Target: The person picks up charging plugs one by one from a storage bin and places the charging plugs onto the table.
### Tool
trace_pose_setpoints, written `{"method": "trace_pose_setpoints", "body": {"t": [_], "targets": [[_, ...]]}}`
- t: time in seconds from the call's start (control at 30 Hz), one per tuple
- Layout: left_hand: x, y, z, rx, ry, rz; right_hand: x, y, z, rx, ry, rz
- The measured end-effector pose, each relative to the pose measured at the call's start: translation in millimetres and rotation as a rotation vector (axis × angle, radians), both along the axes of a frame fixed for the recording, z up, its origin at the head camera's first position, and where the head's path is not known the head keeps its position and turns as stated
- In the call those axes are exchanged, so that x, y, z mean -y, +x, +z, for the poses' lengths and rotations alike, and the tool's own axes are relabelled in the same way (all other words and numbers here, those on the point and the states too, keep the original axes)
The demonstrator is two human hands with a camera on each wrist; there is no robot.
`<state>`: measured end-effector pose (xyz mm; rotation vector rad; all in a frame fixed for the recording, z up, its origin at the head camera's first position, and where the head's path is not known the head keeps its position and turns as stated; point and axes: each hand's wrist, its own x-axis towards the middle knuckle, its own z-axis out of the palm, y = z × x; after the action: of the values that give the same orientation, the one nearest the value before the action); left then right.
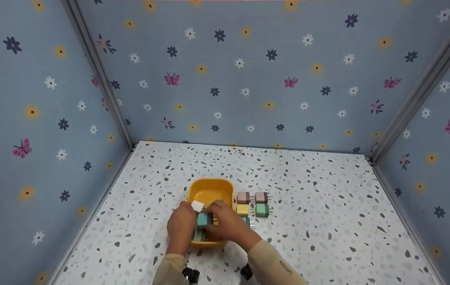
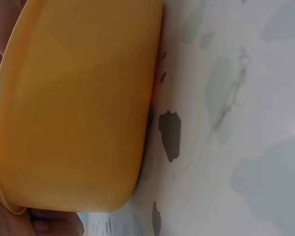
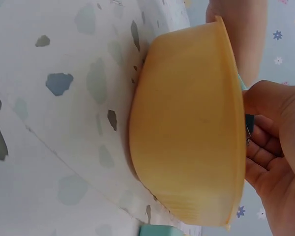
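Observation:
A yellow plastic bin (image 1: pixel 211 184) stands on the speckled table, with several charger plugs inside. At its left rim, my left hand (image 1: pixel 181 223) has curled fingers at a tilted white charger plug (image 1: pixel 197 206), which it appears to pinch; the thumb is hidden. Over the bin, my right hand (image 1: pixel 227 221) pinches a teal charger plug (image 1: pixel 203 220) between thumb and fingers. In the right wrist view a dark end with metal prongs (image 3: pixel 249 127) shows at that hand. A green plug (image 1: pixel 199 235) lies lower in the bin.
Right of the bin, charger plugs stand in rows: two pink plugs (image 1: pixel 261 197), a yellow plug (image 1: pixel 242 209), a green plug (image 1: pixel 262 210) and a partly hidden teal plug (image 1: pixel 246 221). Flower-patterned panels (image 1: pixel 241 79) enclose the table (image 1: pixel 320 221) at the back and sides.

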<state>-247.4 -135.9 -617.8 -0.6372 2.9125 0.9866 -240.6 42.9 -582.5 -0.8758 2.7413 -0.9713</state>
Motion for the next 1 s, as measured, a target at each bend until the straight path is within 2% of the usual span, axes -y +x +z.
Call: {"method": "trace_pose_setpoints", "body": {"t": [0.2,0.43,0.83,1.0], "targets": [[-0.1,-0.1,1.3,-0.019,-0.007,-0.003,-7,0.2,2.2,0.018,-0.043,0.003],[1.5,2.1,-0.5,-0.047,-0.039,-0.018,-14,4.5,0.3,-0.006,-0.069,0.042],[-0.6,2.7,4.6,0.0,0.015,-0.005,-24,8.1,0.1,0.059,-0.081,0.006],[-1.1,3.0,4.5,0.001,0.003,-0.004,-30,8.6,3.9,0.075,-0.056,-0.024]]}}
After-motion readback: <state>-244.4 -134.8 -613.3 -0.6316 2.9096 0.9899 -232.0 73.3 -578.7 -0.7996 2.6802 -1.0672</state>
